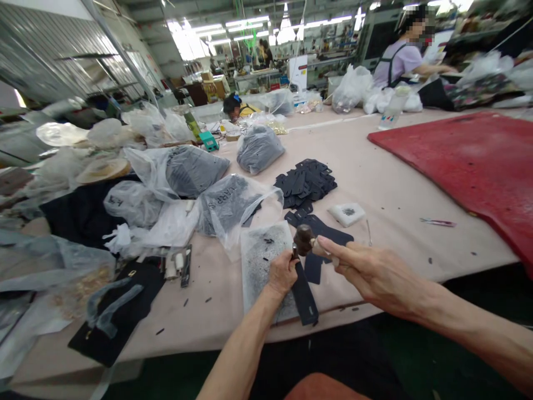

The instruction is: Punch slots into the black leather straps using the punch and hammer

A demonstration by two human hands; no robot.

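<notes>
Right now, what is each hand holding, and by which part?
The right hand holds a hammer by its pale handle. The left hand holds a metal tool just below its top end; its lower part is hidden.

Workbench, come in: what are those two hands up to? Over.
Left hand gripping metal tool at dark strip. Right hand gripping hammer, head near tool's top. Small dark bits on white board, nothing apparently blocking.

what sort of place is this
Probably a factory workshop: a hammer in the right hand, a heap of similar dark pieces on the table, and a co-worker beyond.
</notes>
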